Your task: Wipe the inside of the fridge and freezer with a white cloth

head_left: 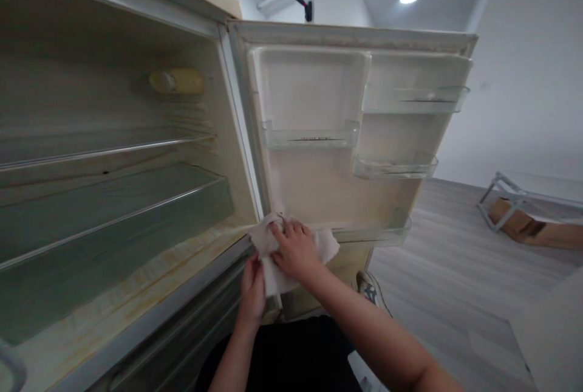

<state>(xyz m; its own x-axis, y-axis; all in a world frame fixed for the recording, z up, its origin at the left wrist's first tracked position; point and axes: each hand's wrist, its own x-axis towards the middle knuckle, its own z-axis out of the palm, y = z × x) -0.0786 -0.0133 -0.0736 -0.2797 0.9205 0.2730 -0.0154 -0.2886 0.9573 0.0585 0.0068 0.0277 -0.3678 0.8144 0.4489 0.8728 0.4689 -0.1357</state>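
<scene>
A crumpled white cloth (279,278) spreads beneath both my hands, by the hinge side of the open fridge door (319,194). My right hand (295,251) grips the bunched upper part of it, fingers curled into the folds. Lower and to the left, my left hand (253,290) pinches the cloth's edge. Just left of the hands runs the stained front ledge (155,276) of the fridge compartment. The cloth hides the corner where door and body meet.
Glass shelves (113,147) and a yellowed lamp cover (184,81) are inside the fridge. The door carries clear bins (310,137). A shoe (371,290) stands on the wooden floor, and a cardboard box (532,225) lies under a metal-framed rack (542,188) at right.
</scene>
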